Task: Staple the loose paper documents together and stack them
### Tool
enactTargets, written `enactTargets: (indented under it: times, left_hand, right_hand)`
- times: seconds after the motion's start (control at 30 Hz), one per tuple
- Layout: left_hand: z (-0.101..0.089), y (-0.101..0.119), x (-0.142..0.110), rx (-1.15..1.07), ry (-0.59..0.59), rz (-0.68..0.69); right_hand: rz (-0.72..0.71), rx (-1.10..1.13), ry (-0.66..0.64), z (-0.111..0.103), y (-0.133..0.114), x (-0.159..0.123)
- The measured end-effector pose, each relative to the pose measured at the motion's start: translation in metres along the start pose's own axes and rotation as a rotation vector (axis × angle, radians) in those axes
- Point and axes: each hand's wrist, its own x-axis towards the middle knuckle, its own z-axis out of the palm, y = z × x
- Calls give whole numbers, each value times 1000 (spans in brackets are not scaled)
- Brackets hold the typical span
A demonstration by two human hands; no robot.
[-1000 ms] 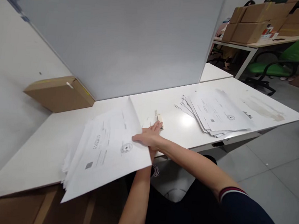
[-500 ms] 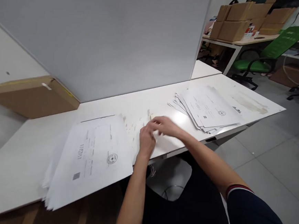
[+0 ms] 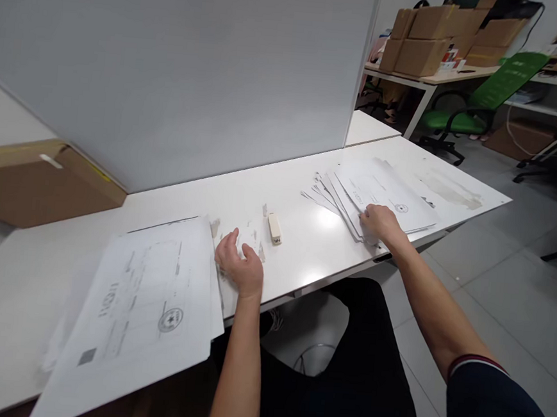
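Observation:
My left hand [image 3: 241, 266] is at the right edge of the left stack of printed sheets [image 3: 141, 300], thumb and fingers apart, holding nothing that I can see. My right hand [image 3: 382, 223] has its fingers curled on the near left edge of the right stack of printed sheets [image 3: 381, 187], closed on the top paper. A round stamp mark shows on the top sheet of each stack. Between the stacks a small cream stapler [image 3: 273, 229] lies on the white table [image 3: 298, 255].
Behind the table stands a whiteboard [image 3: 197, 67], with a cardboard box [image 3: 44, 177] at its left end. Worn patches [image 3: 451, 187] mark the tabletop. Further back are stacked cartons [image 3: 421, 43] on another desk and a green chair [image 3: 485, 96].
My hands were together by the stapler and have parted. My right hand has moved right onto the right stack; my left has moved left to the left stack. The view has shifted right.

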Motion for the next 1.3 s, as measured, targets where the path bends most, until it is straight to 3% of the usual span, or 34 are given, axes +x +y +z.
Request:
enactTargets:
  times: [0.2, 0.33, 0.4, 0.47, 0.63, 0.7, 0.77, 1.07, 1.23, 1.3]
  left_hand:
    - [-3, 12, -2, -175, -53, 219]
    - [-1, 26, -13, -384, -332, 254]
    - [2, 36, -21, -481, -527, 118]
    - [3, 46, -28, -598, -685, -129]
    - [2, 64, -31, -946, -884, -819]
    - [0, 65, -28, -1069, -884, -983]
    - [-2, 64, -25, -1171, -858, -1062]
    - [-3, 67, -26, -1141, -773, -1135]
    - [-2, 67, -27, -1111, -727, -1099]
    - [-4, 69, -26, -1104, -710, -1085]
  right_hand:
    - [60, 14, 168, -10, 7, -5]
    - [-7, 180, 384, -13, 1, -33]
    - [-48, 312, 432, -12, -6, -51]
    - [-80, 452, 437, -8, -15, -70]
    - [-198, 580, 381, 13, -40, -116]
    - [-275, 566, 359, 25, -47, -133]
    - [-344, 532, 347, 35, -53, -147]
    - [-448, 232, 372, 57, -66, -175]
    - [-574, 391, 91, 39, -63, -176]
    - [-510, 525, 104, 22, -51, -164]
